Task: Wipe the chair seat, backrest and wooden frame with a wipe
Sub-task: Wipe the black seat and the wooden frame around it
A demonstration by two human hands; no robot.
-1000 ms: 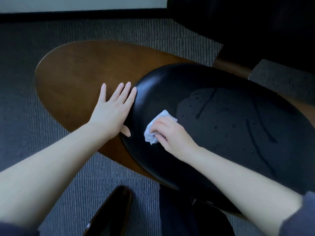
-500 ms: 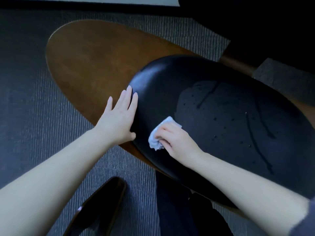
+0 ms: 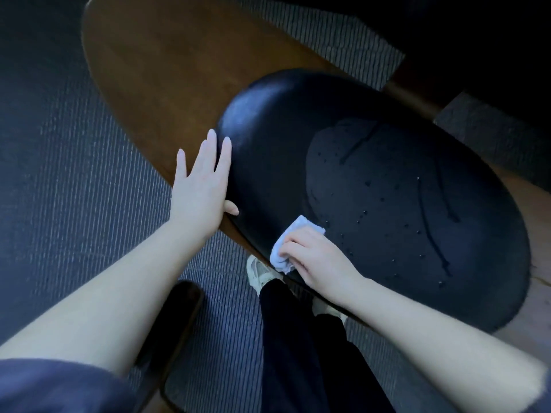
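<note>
A black padded chair cushion (image 3: 387,186) lies on a brown wooden shell (image 3: 167,61), with wet streaks and drops across its middle. My right hand (image 3: 319,257) is closed on a crumpled white wipe (image 3: 286,245) and presses it against the cushion's near left edge. My left hand (image 3: 202,186) rests flat with fingers spread on the wood, its fingertips and thumb touching the cushion's left rim.
Grey striped carpet (image 3: 74,189) surrounds the chair. My dark-trousered legs (image 3: 298,338) and a pale shoe (image 3: 262,272) stand below the cushion. A second dark seat with a wooden rim (image 3: 176,320) sits at bottom left. Dark furniture (image 3: 477,49) fills the top right.
My right hand has slid the wipe down toward the cushion's near edge. My left hand stays flat at the cushion's left rim. The view has tilted down, revealing my legs and shoe.
</note>
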